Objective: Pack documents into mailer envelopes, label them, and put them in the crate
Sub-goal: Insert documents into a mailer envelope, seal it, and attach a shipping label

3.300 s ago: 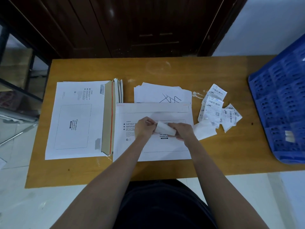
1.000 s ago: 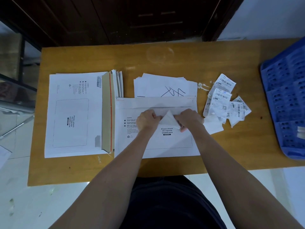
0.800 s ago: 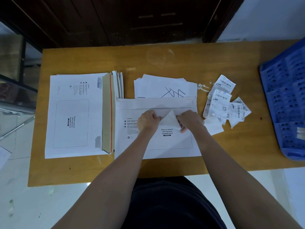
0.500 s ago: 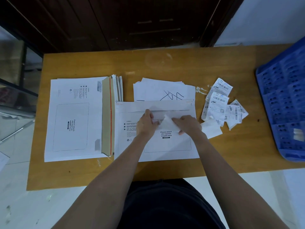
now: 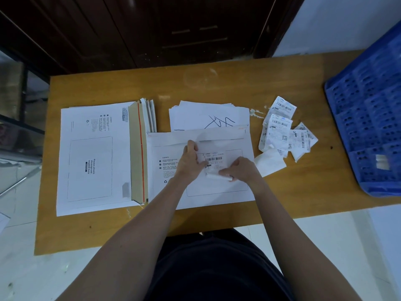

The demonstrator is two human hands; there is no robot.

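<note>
Head view: the left hand (image 5: 191,161) rests with fingers flat on the left edge of the label (image 5: 213,158), pressing it onto the mailer envelope (image 5: 201,166). The right hand (image 5: 240,170) has its grip narrow, fingers curled round a rolled strip of white backing paper (image 5: 218,176) at the label's near edge. The label lies barcode up inside the printed waybill box, upper left part.

The envelope lies flat mid-bench, flap folded down along its far edge. Just beyond it sits a stack of documents (image 5: 208,115) with a black scrawl on the top sheet. Left, a pile of unused mailers (image 5: 93,157), one with its brown flap and red tear strip showing. Right, loose labels (image 5: 282,131) in a heap, with a blank white slip (image 5: 270,164) near them. Far right, the blue crate (image 5: 368,118), partly out of view, on the bench (image 5: 217,83).

Step in hand, as I judge it: labelling. The next move calls for pulling the backing clear towards the near side while smoothing the label flat, then carrying the envelope right to the crate.
</note>
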